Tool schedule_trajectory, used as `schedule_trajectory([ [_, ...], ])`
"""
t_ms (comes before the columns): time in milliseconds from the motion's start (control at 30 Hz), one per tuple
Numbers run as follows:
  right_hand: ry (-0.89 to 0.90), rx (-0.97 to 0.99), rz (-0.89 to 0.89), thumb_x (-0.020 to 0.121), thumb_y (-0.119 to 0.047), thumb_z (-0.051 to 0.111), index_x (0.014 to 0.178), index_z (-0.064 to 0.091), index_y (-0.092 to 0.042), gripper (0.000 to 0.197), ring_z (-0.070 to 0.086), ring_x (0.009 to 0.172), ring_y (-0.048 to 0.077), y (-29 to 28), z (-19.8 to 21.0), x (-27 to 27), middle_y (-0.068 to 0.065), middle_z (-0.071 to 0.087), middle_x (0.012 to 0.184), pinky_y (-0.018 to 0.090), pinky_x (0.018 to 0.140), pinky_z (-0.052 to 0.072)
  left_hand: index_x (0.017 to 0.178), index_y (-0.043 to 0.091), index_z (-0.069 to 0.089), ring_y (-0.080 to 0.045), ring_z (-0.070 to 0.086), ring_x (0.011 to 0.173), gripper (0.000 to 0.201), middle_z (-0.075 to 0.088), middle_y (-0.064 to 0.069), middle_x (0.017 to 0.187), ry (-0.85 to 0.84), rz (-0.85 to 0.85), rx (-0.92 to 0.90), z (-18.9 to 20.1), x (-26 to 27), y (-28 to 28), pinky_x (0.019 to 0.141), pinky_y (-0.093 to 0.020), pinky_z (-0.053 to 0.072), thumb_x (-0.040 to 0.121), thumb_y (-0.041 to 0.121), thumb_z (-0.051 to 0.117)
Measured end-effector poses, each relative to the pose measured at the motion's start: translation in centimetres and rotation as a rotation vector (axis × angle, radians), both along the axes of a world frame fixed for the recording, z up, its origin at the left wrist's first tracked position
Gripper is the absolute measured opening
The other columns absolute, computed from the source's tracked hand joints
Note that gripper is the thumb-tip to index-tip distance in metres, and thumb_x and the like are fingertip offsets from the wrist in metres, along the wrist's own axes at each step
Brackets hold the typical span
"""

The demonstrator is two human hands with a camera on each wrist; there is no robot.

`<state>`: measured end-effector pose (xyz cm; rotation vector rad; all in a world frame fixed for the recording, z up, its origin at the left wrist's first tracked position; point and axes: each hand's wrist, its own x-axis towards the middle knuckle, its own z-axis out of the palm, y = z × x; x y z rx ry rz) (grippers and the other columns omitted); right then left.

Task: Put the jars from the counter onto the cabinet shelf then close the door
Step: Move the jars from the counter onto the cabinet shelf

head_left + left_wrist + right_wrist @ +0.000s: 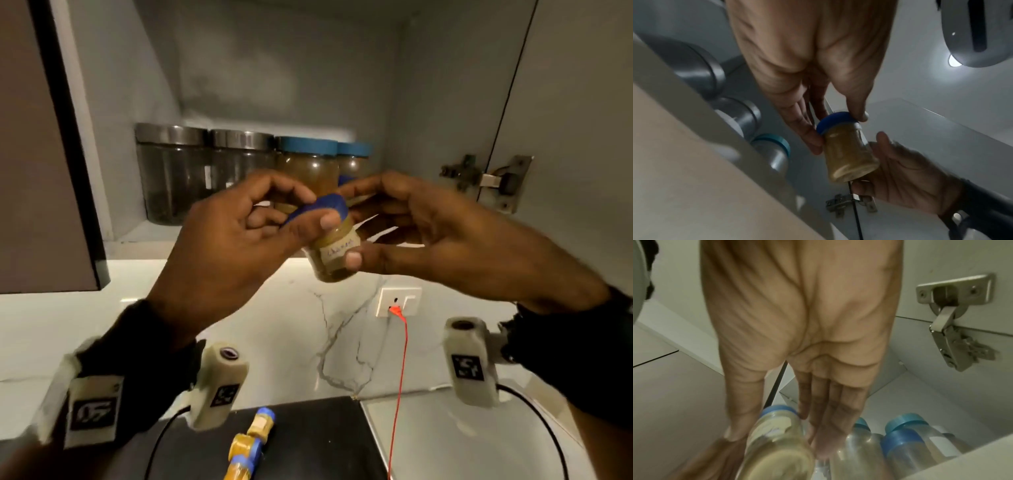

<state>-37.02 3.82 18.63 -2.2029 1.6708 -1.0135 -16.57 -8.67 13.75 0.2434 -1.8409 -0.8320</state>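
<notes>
A small glass jar with a dark blue lid and a handwritten label is tilted in the air in front of the cabinet shelf. My left hand pinches its lid between thumb and fingers. My right hand holds its body, with the thumb on the label and the fingers behind. The left wrist view shows the jar between both hands. It fills the near foreground of the right wrist view. Several more small blue-lidded jars lie on the black counter surface below.
Two steel-lidded glass jars and two light-blue-lidded jars stand in a row on the shelf. The right cabinet door is swung open on its hinge. A dark door is at the left. A red cable hangs from a wall socket.
</notes>
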Motion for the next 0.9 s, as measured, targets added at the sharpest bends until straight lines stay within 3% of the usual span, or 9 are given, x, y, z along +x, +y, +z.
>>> schedule_trajectory([
  [100,-0.037,-0.097,-0.037,0.078,-0.05,0.079,0.141,0.054,-0.037,0.07,0.074,0.107,0.011,0.5,0.0,-0.4,-0.012,0.071,0.124,0.036,0.093,0.063,0.095,0.02,0.061,-0.013,0.078,0.088,0.038,0.077,0.003,0.101,0.068,-0.015,0.032,1.1,-2.1,0.0,0.074,-0.022,0.06,0.073,0.046,0.078],
  [200,0.013,-0.141,-0.084,0.079,-0.056,0.077,0.14,0.055,-0.04,0.067,0.074,0.103,0.013,0.7,0.1,-0.7,-0.013,0.069,0.123,0.034,0.089,0.064,0.101,0.02,0.059,-0.012,0.078,0.092,0.044,0.075,0.006,0.106,0.051,-0.036,0.039,1.5,-3.4,0.2,0.077,-0.026,0.062,0.075,0.052,0.075],
  [267,0.003,-0.17,-0.187,0.081,-0.057,0.077,0.139,0.055,-0.04,0.064,0.074,0.1,0.007,0.5,0.2,-1.4,-0.015,0.07,0.12,0.032,0.088,0.064,0.11,0.024,0.062,-0.005,0.075,0.096,0.042,0.074,0.014,0.106,-0.02,0.015,-0.023,1.2,-3.3,0.4,0.08,-0.019,0.059,0.085,0.058,0.067],
  [333,-0.027,-0.206,-0.351,0.082,-0.054,0.079,0.14,0.051,-0.036,0.067,0.073,0.096,0.004,-0.1,0.4,-2.5,-0.016,0.069,0.117,0.026,0.085,0.062,0.116,0.03,0.064,-0.002,0.07,0.104,0.046,0.072,0.018,0.111,-0.195,0.188,-0.186,0.0,-2.7,0.0,0.087,-0.017,0.056,0.091,0.068,0.056],
  [433,-0.009,-0.206,-0.537,0.085,-0.047,0.082,0.142,0.045,-0.026,0.071,0.066,0.091,0.003,-1.5,0.3,-3.7,-0.009,0.065,0.113,0.016,0.075,0.052,0.127,0.036,0.065,-0.013,0.063,0.122,0.063,0.068,0.013,0.131,-0.536,0.504,-0.334,-2.2,-1.7,-0.8,0.108,-0.041,0.048,0.088,0.078,0.039],
  [567,0.008,-0.193,-0.648,0.09,-0.039,0.082,0.141,0.043,-0.021,0.066,0.061,0.088,0.007,-3.4,-0.6,-4.5,-0.005,0.061,0.112,0.013,0.069,0.045,0.14,0.03,0.061,-0.028,0.061,0.132,0.069,0.064,0.002,0.141,-0.587,0.637,-0.423,-4.0,-1.2,-2.0,0.113,-0.056,0.041,0.093,0.073,0.035],
  [700,0.034,-0.193,-0.732,0.091,-0.035,0.082,0.137,0.044,-0.018,0.062,0.058,0.083,0.009,-5.1,-1.1,-4.8,-0.003,0.06,0.107,0.017,0.065,0.044,0.136,0.025,0.065,-0.028,0.063,0.129,0.061,0.068,0.0,0.137,-0.501,0.666,-0.457,-4.5,-1.6,-2.2,0.111,-0.056,0.044,0.097,0.065,0.041],
  [767,0.009,-0.192,-0.74,0.091,-0.033,0.082,0.134,0.044,-0.017,0.06,0.062,0.088,0.015,-5.8,-1.3,-4.8,0.0,0.062,0.108,0.02,0.066,0.046,0.136,0.024,0.065,-0.028,0.063,0.129,0.057,0.068,-0.001,0.137,-0.472,0.68,-0.474,-4.8,-1.8,-2.1,0.111,-0.054,0.041,0.097,0.061,0.046],
  [900,-0.062,-0.198,-0.729,0.085,-0.031,0.087,0.125,0.044,-0.02,0.06,0.069,0.101,0.024,-7.0,-1.7,-5.1,0.004,0.066,0.111,0.041,0.088,0.061,0.137,0.021,0.063,-0.03,0.061,0.131,0.055,0.066,-0.003,0.139,-0.44,0.671,-0.513,-5.1,-1.7,-2.3,0.112,-0.052,0.039,0.098,0.057,0.049],
])
